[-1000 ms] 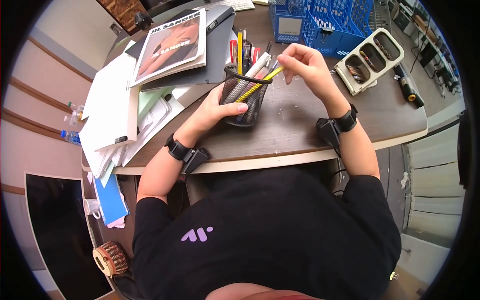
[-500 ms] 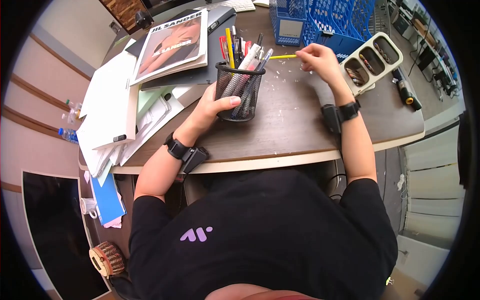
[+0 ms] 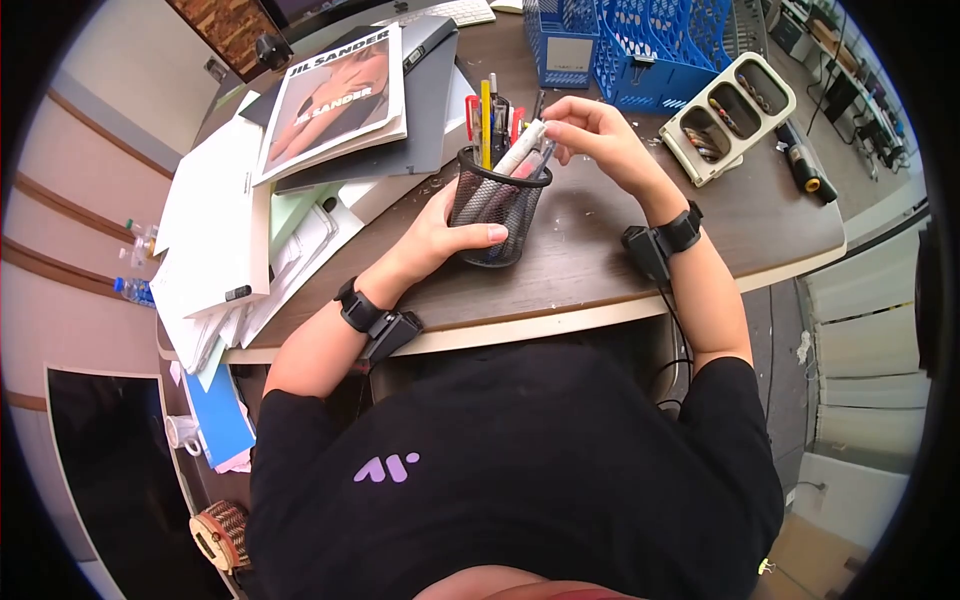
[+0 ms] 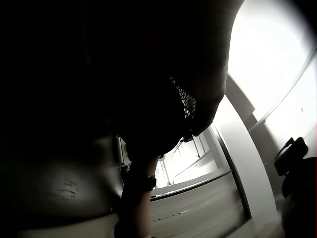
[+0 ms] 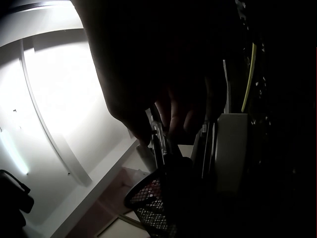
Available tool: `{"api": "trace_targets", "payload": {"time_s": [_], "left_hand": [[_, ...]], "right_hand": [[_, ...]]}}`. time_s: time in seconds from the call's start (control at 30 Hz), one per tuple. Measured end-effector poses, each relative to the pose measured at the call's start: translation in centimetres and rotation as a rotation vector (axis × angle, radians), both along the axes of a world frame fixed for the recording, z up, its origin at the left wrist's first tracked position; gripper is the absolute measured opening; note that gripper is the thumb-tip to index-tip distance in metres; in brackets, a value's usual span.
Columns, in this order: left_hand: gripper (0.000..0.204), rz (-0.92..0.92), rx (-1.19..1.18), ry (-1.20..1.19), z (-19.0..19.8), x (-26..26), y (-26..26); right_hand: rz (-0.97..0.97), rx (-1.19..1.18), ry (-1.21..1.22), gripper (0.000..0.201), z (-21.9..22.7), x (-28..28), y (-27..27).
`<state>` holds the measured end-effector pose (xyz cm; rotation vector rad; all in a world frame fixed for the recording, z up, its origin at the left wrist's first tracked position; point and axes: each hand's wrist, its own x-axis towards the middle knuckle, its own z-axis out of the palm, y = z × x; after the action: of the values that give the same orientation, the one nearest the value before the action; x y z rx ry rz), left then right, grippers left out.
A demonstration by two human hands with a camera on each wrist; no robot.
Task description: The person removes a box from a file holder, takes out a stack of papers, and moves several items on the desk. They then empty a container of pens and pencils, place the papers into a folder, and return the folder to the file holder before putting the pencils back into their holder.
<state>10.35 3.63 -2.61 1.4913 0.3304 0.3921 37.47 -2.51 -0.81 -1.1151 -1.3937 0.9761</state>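
1. Dark-brown, pale-edged desk point(image 3: 590, 260) spreads beneath both hands.
2. Left hand point(image 3: 425, 243) grips a black wire-mesh pen cup point(image 3: 495, 215) from its left side, thumb across the front.
3. Right hand point(image 3: 612, 150), nearer the pen tops, has thumb and fingers closed together on a slim clear-plastic pen point(image 5: 160, 139), its long axis slanting from the cup's mouth up towards them.

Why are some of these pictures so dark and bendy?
Head view: bright, but the desk edge curves and corners go black, probably from a wide lens. Left wrist view: mostly black with white glare upper right; the mesh cup barely shows. Right wrist view: the right hand is a dark shape against glare.
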Motion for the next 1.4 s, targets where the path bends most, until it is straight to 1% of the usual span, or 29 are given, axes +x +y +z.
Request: {"api": "trace_targets", "payload": {"time_s": [0.07, 0.13, 0.2, 0.27, 0.33, 0.37, 0.47, 0.5, 0.6, 0.63, 0.73, 0.77, 0.87, 0.9, 1.0, 1.03, 1.13, 1.17, 1.27, 1.33, 1.37, 1.4], "left_hand": [[0.071, 0.008, -0.011, 0.015, -0.4, 0.1, 0.1], [0.069, 0.034, -0.037, 0.023, -1.2, 0.2, 0.4], [0.068, 0.050, -0.083, -0.014, -1.3, 0.3, 0.3], [0.067, 0.064, -0.101, -0.042, -1.3, 0.4, 0.3], [0.067, 0.074, -0.097, -0.062, -1.4, 0.4, 0.5], [0.066, 0.078, -0.109, -0.064, -1.3, 0.4, 0.4], [0.064, 0.081, -0.124, -0.065, -1.2, 0.4, 0.3], [0.063, 0.079, -0.121, -0.064, -1.4, 0.4, 0.4], [0.060, 0.077, -0.099, -0.060, -1.4, 0.3, 0.4], [0.060, 0.076, -0.091, -0.060, -1.3, 0.3, 0.3], [0.061, 0.062, -0.082, -0.056, -1.4, 0.3, 0.3], [0.061, 0.056, -0.076, -0.052, -1.4, 0.3, 0.3], [0.061, 0.030, -0.069, -0.033, -1.4, 0.3, 0.3], [0.061, 0.017, -0.074, -0.023, -1.4, 0.2, 0.4], [0.061, -0.054, -0.060, -0.007, -0.8, 0.3, 0.4], [0.061, -0.084, -0.053, -0.001, -0.5, 0.3, 0.2], [0.061, -0.080, 0.001, -0.010, -0.3, 0.4, -0.1], [0.062, -0.090, -0.020, 0.002, -0.5, 0.3, 0.1], [0.062, -0.113, -0.062, 0.023, -1.2, 0.1, 0.8], [0.063, -0.119, -0.055, 0.025, -1.4, 0.1, 0.8], [0.063, -0.111, -0.043, 0.017, -1.3, 0.1, 0.7], [0.063, -0.104, -0.031, 0.009, -1.1, 0.2, 0.6]], "right_hand": [[-0.043, -0.016, -0.003, 0.023, 0.1, 0.2, 0.1], [-0.118, -0.025, 0.113, 0.020, -0.8, 1.5, 0.7], [-0.186, -0.007, 0.164, 0.021, -1.2, 2.9, 1.0], [-0.271, 0.029, 0.322, 0.022, -1.2, 4.4, 1.1], [-0.485, 0.136, 0.425, 0.026, -1.2, 5.6, 1.3], [-0.560, 0.169, 0.455, 0.029, -1.4, 6.4, 1.5], [-0.676, 0.078, 0.280, 0.031, -1.9, 7.7, 1.5], [-0.674, 0.025, 0.172, 0.029, -1.9, 7.6, 1.5], [-0.476, -0.123, 0.029, 0.027, -3.7, 7.7, 2.2], [-0.454, -0.167, -0.026, 0.024, -4.4, 7.5, 2.5], [-0.492, -0.115, -0.514, 0.033, -4.6, 6.4, 2.4], [-0.513, -0.142, -0.555, 0.037, -3.6, 5.2, 2.0], [-0.436, 0.069, -0.429, 0.039, -2.9, 3.8, 2.0], [-0.322, 0.111, -0.251, 0.039, -2.7, 3.4, 2.0], [-0.074, -0.004, 0.019, 0.037, -1.1, 1.7, 0.8], [-0.072, -0.001, 0.047, 0.031, -1.2, 1.1, 0.9], [-0.049, -0.044, 0.063, 0.028, -1.6, 1.7, 1.0], [-0.069, -0.048, 0.174, 0.025, -1.5, 2.0, 1.0], [-0.239, 0.034, 0.383, 0.023, -1.1, 4.7, 1.0], [-0.460, 0.076, 0.564, 0.024, -1.5, 6.5, 1.3], [-0.501, 0.080, 0.623, 0.024, -1.7, 7.5, 1.2], [-0.547, 0.060, 0.601, 0.024, -2.0, 8.1, 1.3]]}}
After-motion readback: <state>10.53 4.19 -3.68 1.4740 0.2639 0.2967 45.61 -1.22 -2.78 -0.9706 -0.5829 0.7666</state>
